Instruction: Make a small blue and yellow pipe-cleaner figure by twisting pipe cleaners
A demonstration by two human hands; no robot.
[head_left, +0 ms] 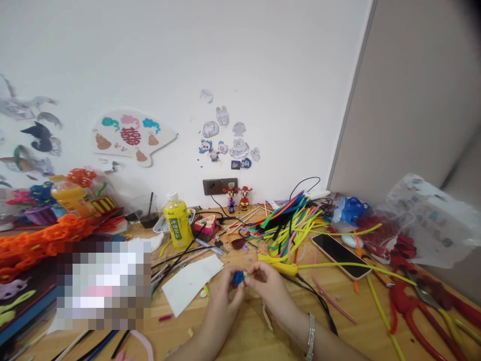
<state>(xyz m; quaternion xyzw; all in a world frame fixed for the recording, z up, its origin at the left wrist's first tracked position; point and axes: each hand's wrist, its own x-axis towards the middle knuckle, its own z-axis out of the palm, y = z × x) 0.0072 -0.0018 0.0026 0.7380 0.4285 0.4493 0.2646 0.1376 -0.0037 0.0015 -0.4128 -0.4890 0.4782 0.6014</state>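
Two bare hands close together at lower centre of the frame, above a light wooden tabletop [180, 341]. The left hand [223, 303] and right hand [268, 288] both pinch a small fuzzy blue chenille piece [238, 279] between their fingertips, the fingers hiding much of its shape. A silver chain bracelet [310, 337] circles the right wrist. Just right of the hands lies a yellow-handled tool [280, 268], with a long yellow pipe cleaner [338, 265] running from it toward the right. A white paper sheet [190, 283] lies just left of the hands. Above centre, a loose heap of multicoloured pipe cleaners [289, 225] spreads across the table, beside a black smartphone in a peach case [340, 255]. Red-handled pliers [411, 313] lie at lower right. Upper centre: a yellow plastic bottle with a white cap [178, 221] and two small red beaded figures [236, 197]. An orange chenille chain [45, 245] lies at left, and a pixelated patch [103, 286] obscures the lower left
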